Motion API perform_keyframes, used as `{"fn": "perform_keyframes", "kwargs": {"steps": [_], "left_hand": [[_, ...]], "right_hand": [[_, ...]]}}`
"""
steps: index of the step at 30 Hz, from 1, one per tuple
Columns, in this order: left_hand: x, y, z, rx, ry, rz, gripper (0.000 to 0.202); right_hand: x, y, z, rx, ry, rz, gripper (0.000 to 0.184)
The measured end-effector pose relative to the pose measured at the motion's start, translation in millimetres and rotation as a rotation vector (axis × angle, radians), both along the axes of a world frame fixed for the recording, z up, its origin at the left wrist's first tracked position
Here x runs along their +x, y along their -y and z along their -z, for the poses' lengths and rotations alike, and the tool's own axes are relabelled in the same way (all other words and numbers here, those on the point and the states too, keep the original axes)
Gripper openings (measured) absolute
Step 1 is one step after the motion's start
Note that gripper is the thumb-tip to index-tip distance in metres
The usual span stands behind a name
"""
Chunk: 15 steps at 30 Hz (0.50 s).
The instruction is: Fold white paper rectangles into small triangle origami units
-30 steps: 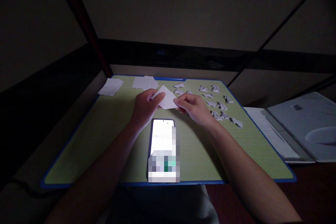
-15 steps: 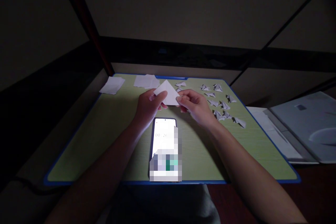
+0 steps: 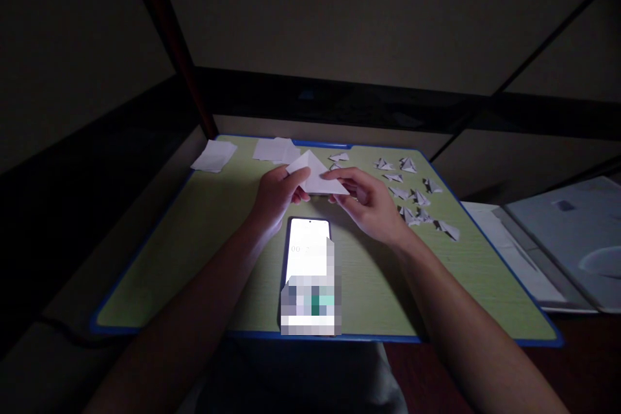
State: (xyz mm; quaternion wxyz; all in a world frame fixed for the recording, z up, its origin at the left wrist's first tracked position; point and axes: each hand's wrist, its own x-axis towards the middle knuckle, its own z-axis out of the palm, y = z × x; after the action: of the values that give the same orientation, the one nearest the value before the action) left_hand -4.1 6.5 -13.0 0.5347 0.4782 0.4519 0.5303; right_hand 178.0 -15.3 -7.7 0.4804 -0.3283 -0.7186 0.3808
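Both my hands hold a white folded paper triangle (image 3: 315,175) just above a green board (image 3: 204,239) with a blue rim. My left hand (image 3: 279,197) pinches its left corner between thumb and fingers. My right hand (image 3: 371,204) grips its right edge, thumb on top. A lit phone (image 3: 310,272) lies on the board directly below the hands.
Several small folded paper pieces (image 3: 412,191) lie scattered on the board's right side. Two stacks of flat white sheets (image 3: 215,155) (image 3: 274,150) sit at the far left edge. A pale folder or tray (image 3: 557,233) lies to the right of the board. The room is dark.
The paper has turned in my hands, and my right thumb now lies along its right edge. The view has shifted slightly right.
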Motion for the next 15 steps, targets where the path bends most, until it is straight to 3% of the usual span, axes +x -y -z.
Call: {"fn": "perform_keyframes", "kwargs": {"steps": [10, 15], "left_hand": [[-0.7, 0.3, -2.0, -0.057, 0.037, 0.072, 0.026], [1.5, 3.2, -7.3, -0.082, 0.079, 0.116, 0.025]], "right_hand": [[1.8, 2.4, -5.2, 0.023, 0.097, 0.124, 0.021], [2.4, 0.9, -5.5, 0.008, 0.066, 0.121, 0.020]]}}
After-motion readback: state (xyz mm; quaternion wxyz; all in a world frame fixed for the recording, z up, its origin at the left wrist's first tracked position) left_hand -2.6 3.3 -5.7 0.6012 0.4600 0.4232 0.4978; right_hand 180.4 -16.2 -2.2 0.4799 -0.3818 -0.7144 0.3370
